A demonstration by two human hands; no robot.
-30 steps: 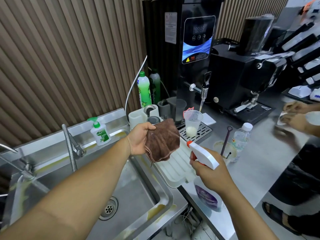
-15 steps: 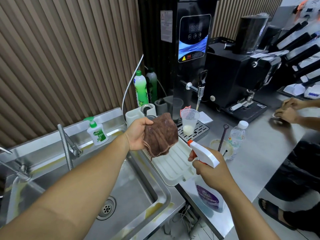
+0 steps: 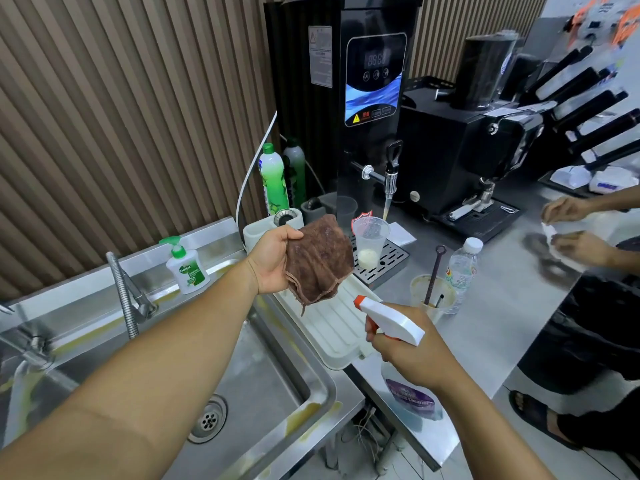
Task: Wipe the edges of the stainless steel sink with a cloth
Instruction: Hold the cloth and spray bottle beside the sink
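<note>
Cloth (image 3: 318, 261), brown, soft, limp, light: bunched in left hand (image 3: 273, 259) above sink rim (image 3: 294, 344); right hand (image 3: 412, 355) gripping spray bottle (image 3: 389, 322).

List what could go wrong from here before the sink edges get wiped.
1. The spray bottle in the right hand points toward the cloth in the left hand, with an open plastic cup just beyond; mist could likely reach it.
2. The cloth hangs over the white tray, so drips may land there rather than in the sink.
</note>
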